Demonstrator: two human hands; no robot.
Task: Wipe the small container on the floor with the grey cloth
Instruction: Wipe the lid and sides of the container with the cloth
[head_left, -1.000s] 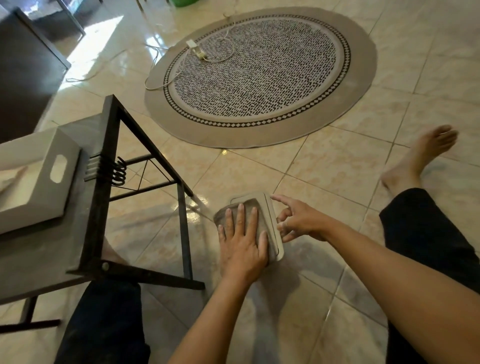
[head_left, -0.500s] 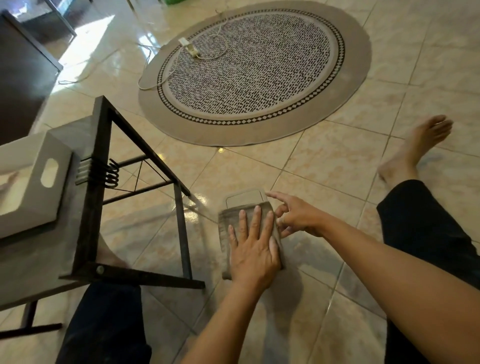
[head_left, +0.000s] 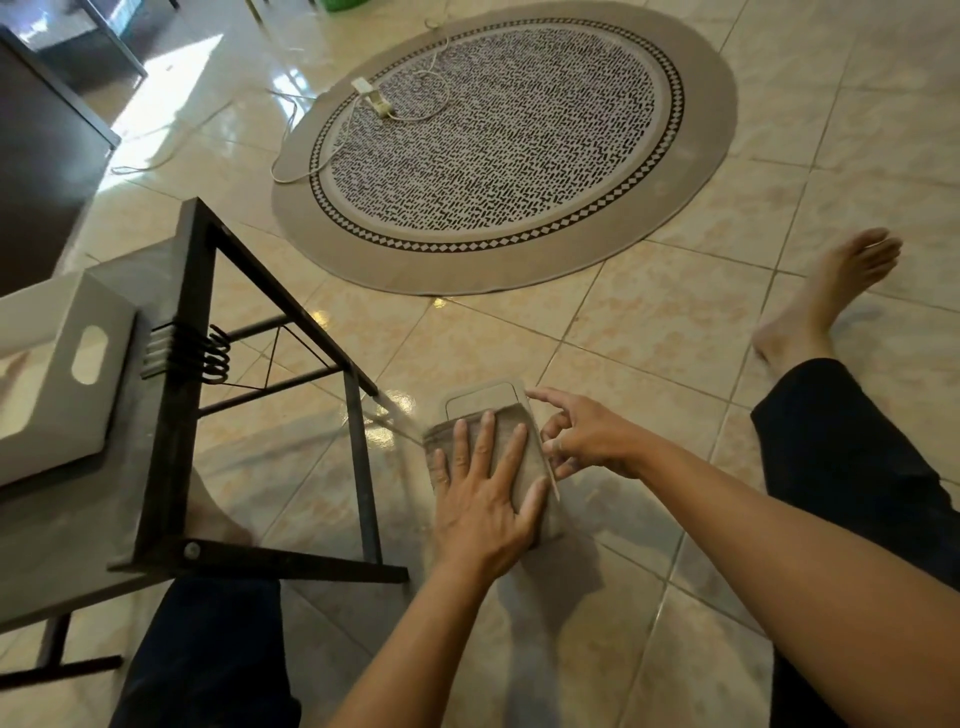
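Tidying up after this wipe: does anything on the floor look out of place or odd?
One thing: a white power adapter lies on the round rug, its cord trailing loose off the rug's edge across the tiles. Nothing looks spilled or broken. The left hand presses the grey cloth flat on the small container.

Glossy beige tiled floor under me carries the small container, a round patterned rug beyond it, my bare foot, and the black-framed table beside my knee, bearing a white box.
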